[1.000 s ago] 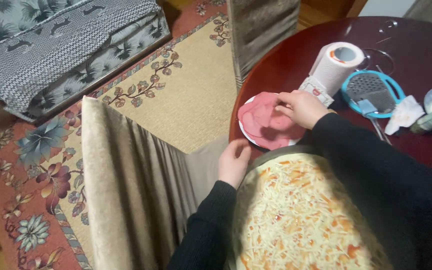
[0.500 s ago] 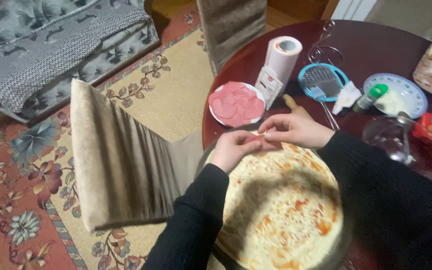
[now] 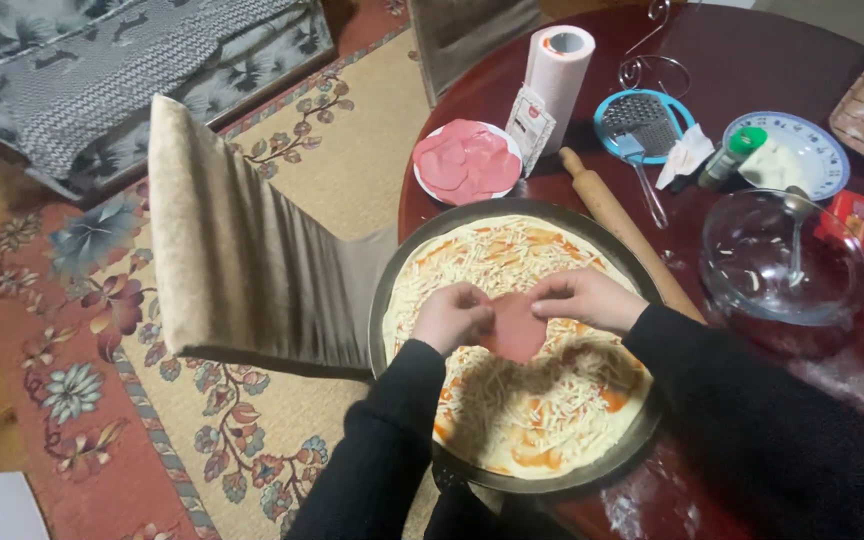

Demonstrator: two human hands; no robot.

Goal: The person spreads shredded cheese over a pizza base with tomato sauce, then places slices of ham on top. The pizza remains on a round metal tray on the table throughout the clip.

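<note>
A round pizza [image 3: 512,260] with red sauce and grated cheese lies in a dark metal pan [image 3: 397,262] on the dark red table. My left hand [image 3: 449,316] and my right hand [image 3: 584,297] hold a pink slice of sausage [image 3: 516,328] between them, just above the middle of the pizza. Both sleeves are black. A white plate [image 3: 504,140] with more pink slices [image 3: 465,160] stands beyond the pan.
A wooden rolling pin [image 3: 617,222] lies beside the pan. Behind it are a paper towel roll [image 3: 556,62], a blue grater [image 3: 638,122], a glass bowl [image 3: 782,262] and a patterned plate [image 3: 822,150]. A beige chair [image 3: 237,240] stands at the left on the floral carpet.
My hands came down from the pan's far edge to the middle of the pizza, and the pink slice now shows spread between them. One second ago my right hand was at the plate of slices.
</note>
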